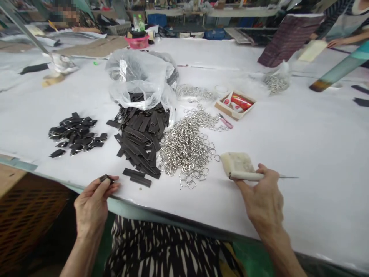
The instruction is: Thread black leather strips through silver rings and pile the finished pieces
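Note:
My left hand (93, 198) is near the front edge of the table, thumb and fingers pinching a small folded black strip (105, 178). Two flat black strips (137, 177) lie just right of it, in front of a heap of black strips (141, 138). My right hand (265, 196) is closed around a white rod (246, 176) with a thin metal spike pointing right. The rod's left end is against a stained cream pad (236, 162) on the table. Between the hands spreads a pile of silver D-rings (187, 144).
Finished-looking black tabs with rings (76, 132) are heaped at left. Behind stand a clear plastic bag (141, 73), an open small box (235, 105) and pink snips (225, 121). A slanted teal post (340, 71) rises at right. Other people work across the table.

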`<state>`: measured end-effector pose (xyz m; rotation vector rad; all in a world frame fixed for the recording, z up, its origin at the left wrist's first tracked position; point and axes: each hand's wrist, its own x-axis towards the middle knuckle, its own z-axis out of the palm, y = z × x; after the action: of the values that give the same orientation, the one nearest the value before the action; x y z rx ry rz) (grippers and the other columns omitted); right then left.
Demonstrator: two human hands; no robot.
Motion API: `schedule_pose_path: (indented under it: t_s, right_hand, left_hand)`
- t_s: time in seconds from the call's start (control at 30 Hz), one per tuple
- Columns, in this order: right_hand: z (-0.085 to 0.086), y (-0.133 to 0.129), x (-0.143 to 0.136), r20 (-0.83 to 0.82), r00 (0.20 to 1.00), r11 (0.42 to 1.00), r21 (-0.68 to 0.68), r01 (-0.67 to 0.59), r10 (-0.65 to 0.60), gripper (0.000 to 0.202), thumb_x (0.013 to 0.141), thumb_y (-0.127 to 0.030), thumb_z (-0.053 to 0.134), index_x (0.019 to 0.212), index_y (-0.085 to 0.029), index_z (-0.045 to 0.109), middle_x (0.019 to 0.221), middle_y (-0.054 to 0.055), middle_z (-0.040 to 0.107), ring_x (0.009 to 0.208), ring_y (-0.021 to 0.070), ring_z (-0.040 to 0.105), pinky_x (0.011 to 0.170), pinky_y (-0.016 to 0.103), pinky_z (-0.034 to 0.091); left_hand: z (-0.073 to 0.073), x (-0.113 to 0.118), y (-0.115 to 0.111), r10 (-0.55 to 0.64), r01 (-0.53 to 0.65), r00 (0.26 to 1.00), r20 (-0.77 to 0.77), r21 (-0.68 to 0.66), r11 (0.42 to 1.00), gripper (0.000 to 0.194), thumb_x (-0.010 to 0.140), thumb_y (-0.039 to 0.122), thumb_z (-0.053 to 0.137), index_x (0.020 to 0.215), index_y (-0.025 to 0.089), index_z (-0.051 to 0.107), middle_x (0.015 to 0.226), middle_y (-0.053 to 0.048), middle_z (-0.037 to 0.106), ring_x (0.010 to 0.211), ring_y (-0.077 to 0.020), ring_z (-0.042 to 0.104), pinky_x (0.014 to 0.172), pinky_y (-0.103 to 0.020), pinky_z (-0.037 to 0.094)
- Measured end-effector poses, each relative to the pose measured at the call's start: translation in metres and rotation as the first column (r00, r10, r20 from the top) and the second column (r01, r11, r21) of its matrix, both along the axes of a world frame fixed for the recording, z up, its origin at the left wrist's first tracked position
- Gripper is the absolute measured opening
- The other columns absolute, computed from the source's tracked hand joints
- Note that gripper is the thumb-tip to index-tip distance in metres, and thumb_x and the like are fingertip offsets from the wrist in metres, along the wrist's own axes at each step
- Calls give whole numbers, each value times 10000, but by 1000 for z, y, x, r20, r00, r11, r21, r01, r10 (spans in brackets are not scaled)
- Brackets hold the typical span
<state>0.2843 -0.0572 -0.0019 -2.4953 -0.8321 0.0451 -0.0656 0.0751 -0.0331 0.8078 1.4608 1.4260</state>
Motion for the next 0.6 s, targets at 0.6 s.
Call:
schedule_pose_path:
  t_s: [0.6]
  right_hand:
    - [4,24,5,-48,998,977,-204,-57,48,687,703,-672,509,1136,-148,405,980,188,596,928,378,565,666,453,447]
  left_hand:
    - [6,4,0,52,-51,999,15,-71,996,229,577,158,743,754,92,615,739,-64,709,574,-109,633,566,-167,527]
